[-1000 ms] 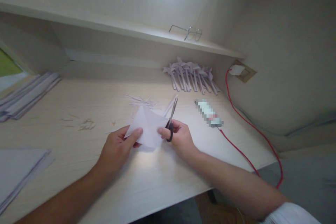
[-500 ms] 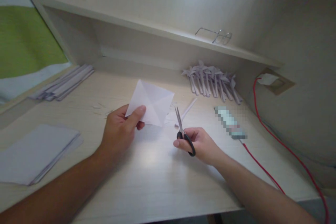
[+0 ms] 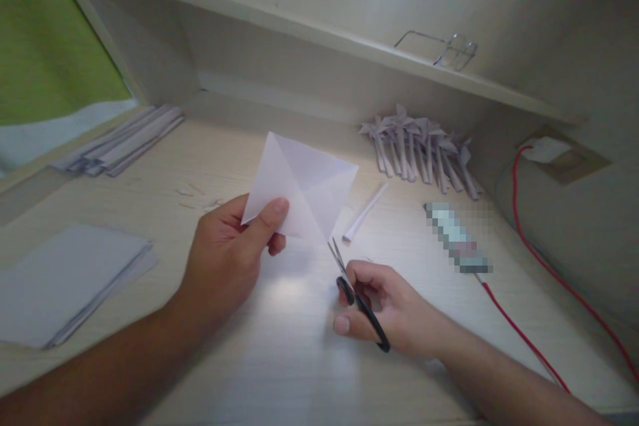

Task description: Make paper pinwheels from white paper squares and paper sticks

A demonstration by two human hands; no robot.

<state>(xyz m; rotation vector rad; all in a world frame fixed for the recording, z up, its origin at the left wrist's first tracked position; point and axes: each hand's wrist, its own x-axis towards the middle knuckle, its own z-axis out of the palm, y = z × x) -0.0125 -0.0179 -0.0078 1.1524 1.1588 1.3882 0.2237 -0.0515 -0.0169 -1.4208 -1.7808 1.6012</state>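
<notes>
Scissors [image 3: 355,299] have neared the paper [image 3: 309,180], my right fingers [image 3: 372,272] gripping them, my left fingers [image 3: 274,213] pinching its left side, so the unsupported near corner could flex, skewing cuts.

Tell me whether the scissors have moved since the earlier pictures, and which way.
Yes: against the rolled paper tube lying on the desk, the black-handled scissors in the right hand have shifted toward the person and slightly left.

The left grip [image 3: 224,249] pinches a creased paper square [image 3: 312,180]; the right grip [image 3: 402,313] holds black-handled scissors [image 3: 357,299].
</notes>
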